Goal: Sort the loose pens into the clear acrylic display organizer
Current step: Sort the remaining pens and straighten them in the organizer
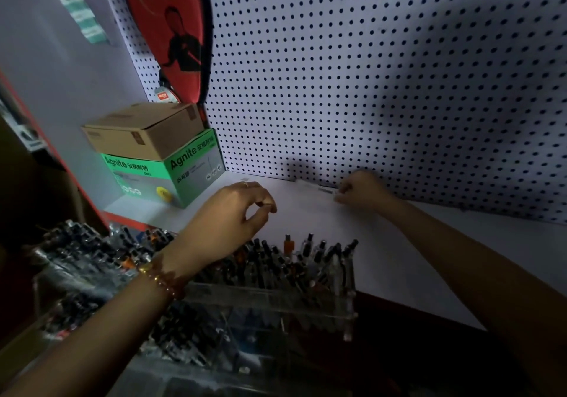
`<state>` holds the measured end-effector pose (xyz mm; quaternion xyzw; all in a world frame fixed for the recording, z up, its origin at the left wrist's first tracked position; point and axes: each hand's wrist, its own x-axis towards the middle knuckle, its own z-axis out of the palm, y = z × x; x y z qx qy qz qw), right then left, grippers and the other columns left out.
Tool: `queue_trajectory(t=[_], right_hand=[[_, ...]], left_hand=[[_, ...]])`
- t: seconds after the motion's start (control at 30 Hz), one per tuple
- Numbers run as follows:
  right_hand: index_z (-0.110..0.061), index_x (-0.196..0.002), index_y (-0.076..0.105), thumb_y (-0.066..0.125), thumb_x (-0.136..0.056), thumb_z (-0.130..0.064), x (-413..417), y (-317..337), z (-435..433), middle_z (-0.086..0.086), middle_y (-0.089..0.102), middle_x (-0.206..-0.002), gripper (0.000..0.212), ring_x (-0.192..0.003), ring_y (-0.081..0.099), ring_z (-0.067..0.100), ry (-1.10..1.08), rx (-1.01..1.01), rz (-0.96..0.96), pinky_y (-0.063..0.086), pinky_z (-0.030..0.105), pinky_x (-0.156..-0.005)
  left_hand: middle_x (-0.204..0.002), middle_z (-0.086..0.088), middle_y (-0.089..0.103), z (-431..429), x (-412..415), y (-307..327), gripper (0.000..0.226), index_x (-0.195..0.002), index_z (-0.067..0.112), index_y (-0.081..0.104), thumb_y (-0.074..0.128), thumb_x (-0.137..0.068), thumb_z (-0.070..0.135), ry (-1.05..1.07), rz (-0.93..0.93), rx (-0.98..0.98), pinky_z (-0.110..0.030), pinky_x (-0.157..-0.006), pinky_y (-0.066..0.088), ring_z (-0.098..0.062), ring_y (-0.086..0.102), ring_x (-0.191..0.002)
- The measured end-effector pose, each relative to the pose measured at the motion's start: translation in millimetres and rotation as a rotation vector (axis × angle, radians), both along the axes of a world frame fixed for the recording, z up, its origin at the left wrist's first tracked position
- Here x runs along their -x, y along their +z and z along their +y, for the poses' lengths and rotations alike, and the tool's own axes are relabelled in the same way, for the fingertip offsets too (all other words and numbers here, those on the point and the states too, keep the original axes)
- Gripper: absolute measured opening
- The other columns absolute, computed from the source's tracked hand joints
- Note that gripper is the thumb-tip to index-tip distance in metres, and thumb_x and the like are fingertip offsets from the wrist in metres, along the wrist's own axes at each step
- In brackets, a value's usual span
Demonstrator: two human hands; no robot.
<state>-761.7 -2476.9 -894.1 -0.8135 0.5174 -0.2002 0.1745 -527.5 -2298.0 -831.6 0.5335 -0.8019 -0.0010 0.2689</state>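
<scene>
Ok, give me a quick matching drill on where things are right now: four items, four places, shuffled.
1 left hand
2 right hand
3 brown carton
4 red paddle cover

A on the green box
B against the pegboard
C above the pens in the organizer
D gripping a white pen at the pegboard's foot

Pairs: 1-C, 2-D, 3-A, 4-B.

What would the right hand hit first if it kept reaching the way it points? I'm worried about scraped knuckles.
Probably the white pegboard. The right hand sits at its foot, pinching a loose pen that lies along the board's base. The remaining gap looks slight, though depth is unclear.
</scene>
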Motion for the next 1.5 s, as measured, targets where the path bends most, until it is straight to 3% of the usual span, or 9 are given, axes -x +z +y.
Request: queue_trajectory(t=[0.07, 0.2, 0.33, 0.5, 0.67, 0.93, 1.1, 1.27, 1.5], right_hand=[[0.001, -0.060, 0.053, 0.065, -0.086, -0.010, -1, 19, 13, 0.009, 0.039, -0.054, 0.031, -0.049, 0.034, 0.015, 0.083, 0.003, -0.156, 0.030, 0.025, -0.053], [0.000, -0.087, 0.058, 0.061, -0.091, -0.017, -12, 72, 57, 0.024, 0.062, -0.078, 0.018, -0.065, 0.053, 0.019, 0.207, -0.040, -0.350, 0.043, 0.028, -0.062], [-0.005, -0.092, 0.052, 0.054, -0.096, -0.021, -36, 117, 118, -0.002, 0.062, -0.069, 0.017, -0.052, 0.052, 0.000, 0.358, -0.022, -0.379, 0.041, 0.017, -0.055], [-0.015, -0.087, 0.055, 0.055, -0.095, -0.027, -63, 134, 199, -0.010, 0.060, -0.068, 0.014, -0.060, 0.055, 0.003, 0.525, -0.037, -0.267, 0.042, 0.022, -0.059], [-0.022, -0.093, 0.052, 0.052, -0.096, -0.024, -84, 121, 243, -0.001, 0.065, -0.080, 0.004, -0.053, 0.052, 0.011, 0.514, -0.114, -0.287, 0.042, 0.027, -0.052], [-0.010, -0.106, 0.059, 0.049, -0.097, -0.012, -107, 85, 273, -0.001, 0.059, -0.067, 0.013, -0.050, 0.047, 0.010, 0.449, -0.361, -0.972, 0.033, 0.019, -0.042], [-0.014, -0.101, 0.058, 0.044, -0.100, -0.014, -123, 58, 282, -0.001, 0.054, -0.065, 0.014, -0.049, 0.045, 0.010, 0.476, -0.083, -0.834, 0.037, 0.022, -0.045], [-0.013, -0.092, 0.053, 0.043, -0.096, -0.036, -123, 44, 280, 0.008, 0.053, -0.060, 0.026, -0.047, 0.050, 0.023, 0.345, 0.241, -0.661, 0.046, 0.048, -0.051], [-0.015, -0.091, 0.051, 0.040, -0.099, -0.035, -127, 8, 282, 0.002, 0.060, -0.065, 0.023, -0.053, 0.057, 0.015, 0.305, 0.253, -0.173, 0.046, 0.032, -0.050]], left_hand=[[-0.095, 0.006, 0.064, 1, 0, 0, 0.012, -0.093, 0.018, 0.068, 0.057, -0.092, 0.014, 0.016, 0.017, 0.023, -0.014, -0.071, 0.039, -0.006, 0.055, -0.086], [-0.096, 0.007, 0.061, 8, -1, 3, 0.027, -0.098, 0.016, 0.066, 0.047, -0.090, 0.033, 0.066, 0.087, 0.125, -0.028, -0.077, 0.046, -0.011, 0.057, -0.091], [-0.110, 0.011, 0.057, 32, -1, 16, 0.049, -0.124, 0.021, 0.051, 0.041, -0.089, 0.055, 0.091, 0.269, 0.141, -0.036, -0.081, 0.050, -0.004, 0.055, -0.097], [-0.147, 0.010, 0.027, 75, -7, 42, 0.070, -0.150, 0.025, 0.011, 0.054, -0.095, 0.023, -0.058, 0.569, 0.234, -0.018, -0.090, 0.046, 0.005, 0.048, -0.114], [-0.116, -0.002, 0.037, 107, -34, 35, 0.020, -0.111, 0.018, 0.062, 0.058, -0.091, 0.021, 0.051, 0.432, 0.363, -0.012, -0.083, 0.044, 0.013, 0.043, -0.099], [-0.096, 0.010, 0.065, 147, -66, -23, 0.024, -0.103, 0.016, 0.069, 0.050, -0.090, 0.019, 0.040, 0.480, 0.167, -0.010, -0.081, 0.041, 0.008, 0.057, -0.093], [-0.118, 0.012, 0.063, 159, -74, -51, 0.032, -0.120, 0.015, 0.063, 0.056, -0.091, 0.007, -0.042, 0.464, 0.046, -0.011, -0.093, 0.041, 0.004, 0.056, -0.112], [-0.102, 0.010, 0.062, 165, -89, -71, 0.026, -0.104, 0.015, 0.069, 0.074, -0.078, 0.012, 0.236, 0.425, 0.093, -0.009, -0.084, 0.043, -0.005, 0.061, -0.095], [-0.118, -0.003, 0.049, 173, -82, -100, 0.060, -0.125, 0.014, 0.055, 0.081, -0.071, 0.024, 0.386, 0.272, -0.117, -0.027, -0.089, 0.048, -0.015, 0.055, -0.094]])
